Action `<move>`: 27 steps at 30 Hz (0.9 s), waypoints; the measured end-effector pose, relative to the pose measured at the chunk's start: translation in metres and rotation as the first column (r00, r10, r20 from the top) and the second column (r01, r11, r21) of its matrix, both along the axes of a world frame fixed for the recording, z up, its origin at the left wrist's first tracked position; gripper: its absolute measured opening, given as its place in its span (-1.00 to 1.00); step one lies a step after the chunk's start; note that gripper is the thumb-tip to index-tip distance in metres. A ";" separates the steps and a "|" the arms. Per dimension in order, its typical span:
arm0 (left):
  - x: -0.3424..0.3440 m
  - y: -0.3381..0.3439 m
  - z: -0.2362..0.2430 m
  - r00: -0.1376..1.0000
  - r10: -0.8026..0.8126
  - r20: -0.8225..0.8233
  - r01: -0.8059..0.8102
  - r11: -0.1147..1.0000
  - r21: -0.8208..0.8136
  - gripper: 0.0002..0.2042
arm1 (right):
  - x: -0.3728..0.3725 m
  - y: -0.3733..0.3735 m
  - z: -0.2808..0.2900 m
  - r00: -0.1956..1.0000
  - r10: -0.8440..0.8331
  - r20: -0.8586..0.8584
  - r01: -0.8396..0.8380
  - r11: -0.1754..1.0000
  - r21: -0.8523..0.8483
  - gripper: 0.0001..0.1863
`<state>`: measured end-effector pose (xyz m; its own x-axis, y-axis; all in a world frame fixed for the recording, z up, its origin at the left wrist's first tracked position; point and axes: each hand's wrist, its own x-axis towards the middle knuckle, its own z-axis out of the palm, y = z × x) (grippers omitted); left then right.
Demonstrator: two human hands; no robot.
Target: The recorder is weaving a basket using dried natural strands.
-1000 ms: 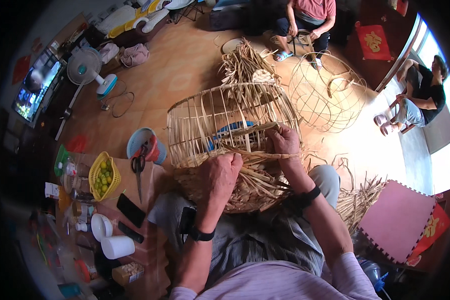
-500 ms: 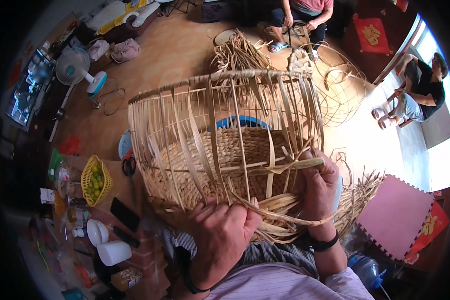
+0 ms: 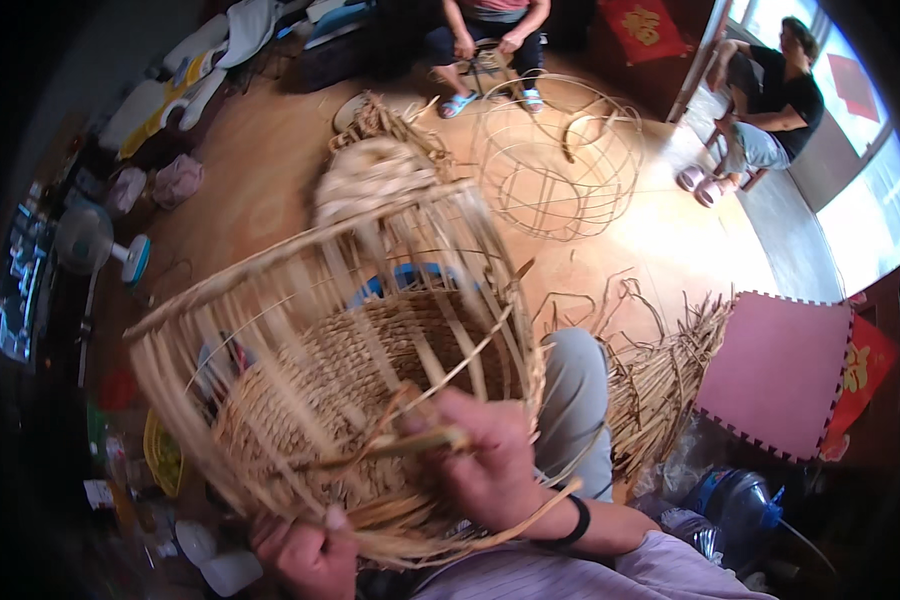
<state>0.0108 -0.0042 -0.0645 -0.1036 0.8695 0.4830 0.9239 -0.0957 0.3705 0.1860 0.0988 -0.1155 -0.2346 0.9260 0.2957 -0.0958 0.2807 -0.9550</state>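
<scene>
A large straw basket (image 3: 305, 400) lies tilted before me; its inside is tightly woven, and upright strips run up to a wrapped rim. My left hand (image 3: 305, 555) is closed on the basket's near edge at the lower left. Over the near side, my right hand (image 3: 485, 455) grips a dry straw strand (image 3: 435, 439), whose flattened end sticks out leftward from the fist. A long loose strand curves below the right wrist. Motion blurs the strips and the right fingers. Between the strips, a blue rim (image 3: 410, 275) shows behind the basket.
Dried stalks (image 3: 665, 400) and a pink foam mat (image 3: 770, 375) lie to the right, near a water bottle (image 3: 735, 500). A round open frame (image 3: 560, 165) stands ahead. Two people sit beyond: one at the back (image 3: 490, 20), one at right (image 3: 770, 105). A fan (image 3: 85, 240) stands left.
The basket has swung left and tilted, its left end lower and nearer. Both hands have shifted left and down, and my view has turned rightward. The right hand still holds its strand.
</scene>
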 end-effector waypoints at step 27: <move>-0.123 -0.004 0.002 0.909 0.415 0.030 -0.416 0.908 0.044 -0.62 | 0.128 0.183 -0.250 0.970 0.200 0.138 -0.148 0.937 -0.316 -0.44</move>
<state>-0.1123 -0.0085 -0.0629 -0.4600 0.7214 0.5177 0.8767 0.2767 0.3934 0.3142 0.2822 -0.3660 -0.4220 0.9054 -0.0469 0.0493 -0.0288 -0.9984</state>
